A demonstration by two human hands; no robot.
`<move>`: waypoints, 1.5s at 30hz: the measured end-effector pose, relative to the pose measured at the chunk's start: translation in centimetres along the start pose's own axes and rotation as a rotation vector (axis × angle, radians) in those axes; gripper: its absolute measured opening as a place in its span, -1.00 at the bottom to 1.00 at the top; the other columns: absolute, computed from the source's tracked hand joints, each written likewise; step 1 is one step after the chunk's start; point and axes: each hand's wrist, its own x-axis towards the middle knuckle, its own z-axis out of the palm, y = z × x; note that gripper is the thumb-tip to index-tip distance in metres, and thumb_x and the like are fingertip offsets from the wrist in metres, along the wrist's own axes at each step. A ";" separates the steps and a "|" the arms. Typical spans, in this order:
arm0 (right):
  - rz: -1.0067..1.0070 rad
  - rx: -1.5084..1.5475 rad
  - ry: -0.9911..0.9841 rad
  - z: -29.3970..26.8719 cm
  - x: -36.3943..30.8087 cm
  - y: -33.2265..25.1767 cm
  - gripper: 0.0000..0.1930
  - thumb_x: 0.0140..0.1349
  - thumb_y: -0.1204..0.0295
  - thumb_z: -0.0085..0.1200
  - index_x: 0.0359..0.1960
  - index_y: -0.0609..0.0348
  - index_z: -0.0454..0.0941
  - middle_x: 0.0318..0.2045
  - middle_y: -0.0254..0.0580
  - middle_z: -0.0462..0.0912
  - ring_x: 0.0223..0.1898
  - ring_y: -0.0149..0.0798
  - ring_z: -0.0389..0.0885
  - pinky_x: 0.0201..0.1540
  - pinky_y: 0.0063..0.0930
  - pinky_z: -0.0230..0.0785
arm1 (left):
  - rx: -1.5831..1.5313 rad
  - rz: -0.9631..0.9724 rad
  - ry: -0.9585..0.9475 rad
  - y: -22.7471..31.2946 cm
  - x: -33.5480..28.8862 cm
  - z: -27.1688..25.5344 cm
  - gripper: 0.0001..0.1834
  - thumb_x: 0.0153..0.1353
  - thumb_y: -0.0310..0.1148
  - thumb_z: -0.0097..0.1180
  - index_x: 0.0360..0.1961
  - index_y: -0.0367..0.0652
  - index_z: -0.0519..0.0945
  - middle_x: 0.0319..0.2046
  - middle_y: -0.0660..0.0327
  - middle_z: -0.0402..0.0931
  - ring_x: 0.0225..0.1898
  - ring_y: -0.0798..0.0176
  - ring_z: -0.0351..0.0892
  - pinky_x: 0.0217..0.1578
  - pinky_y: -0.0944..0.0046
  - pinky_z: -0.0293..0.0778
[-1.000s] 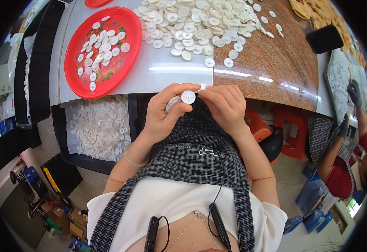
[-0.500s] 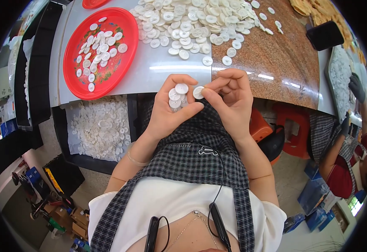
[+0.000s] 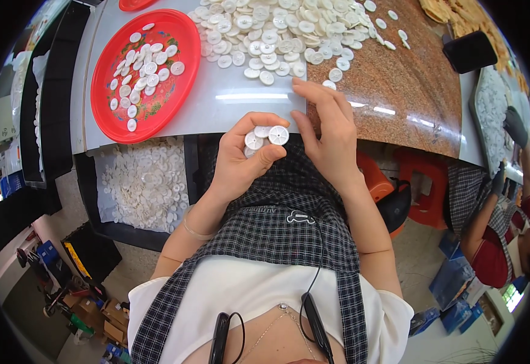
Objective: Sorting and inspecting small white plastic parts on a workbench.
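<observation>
My left hand [image 3: 231, 161] cradles several small white plastic gears. One toothed gear [image 3: 278, 135] is pinched flat-on between its thumb and index finger, with other gears [image 3: 254, 141] in the palm behind it. My right hand [image 3: 333, 136] reaches over the table's near edge, thumb and index finger apart. Its index fingertip is over the spot where a loose gear lay; that gear is hidden now. Just beyond it spreads a big heap of white gears [image 3: 271, 45]. At the left, a red oval tray [image 3: 181, 91] carries more gears.
A black bin below the table holds many white pieces [image 3: 143, 188]. A dark phone-like slab [image 3: 469, 52] lies at the right of the brown tabletop [image 3: 392, 97]. Orange-red stools [image 3: 423, 182] stand under it. At the far right, a person in gloves works by a tray of white pieces [image 3: 489, 115].
My right hand has let go of a gear and moved up over the table, fingers spreading. My left thumb and index finger now pinch a gear. The tray has not moved.
</observation>
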 end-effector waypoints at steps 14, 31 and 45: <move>0.174 0.320 -0.147 -0.8 -3.1 -0.4 -0.69 0.10 0.65 0.25 -0.11 0.18 0.51 -0.26 -0.21 0.70 -0.31 -0.39 0.64 -0.23 -0.60 0.47 | -0.450 -0.018 -0.088 0.7 0.7 -0.3 -0.87 0.27 -0.49 0.05 -0.21 -0.16 0.36 -0.41 0.25 0.31 -0.60 0.49 0.18 -0.75 0.60 0.08; 0.488 0.944 0.089 -0.2 -0.5 -2.3 -0.71 0.30 0.60 0.04 0.02 0.28 0.31 -0.29 -0.09 0.64 -0.29 -0.41 0.66 -0.24 -0.61 0.52 | 0.207 0.082 0.108 0.6 0.1 0.4 -0.67 0.12 -0.45 0.34 -0.07 -0.20 0.58 -0.39 0.45 0.43 -0.44 0.64 0.27 -0.44 0.60 0.20; -0.133 0.008 -0.101 3.6 3.5 0.4 -0.76 0.00 0.52 0.26 -0.24 0.11 0.61 -0.19 -0.28 0.66 -0.17 -0.16 0.55 -0.14 -0.34 0.44 | -0.024 0.052 0.004 0.3 -0.1 -0.9 -0.58 0.24 -0.41 0.22 0.07 -0.33 0.40 -0.59 0.41 0.29 -0.69 0.61 0.11 -0.73 0.57 -0.02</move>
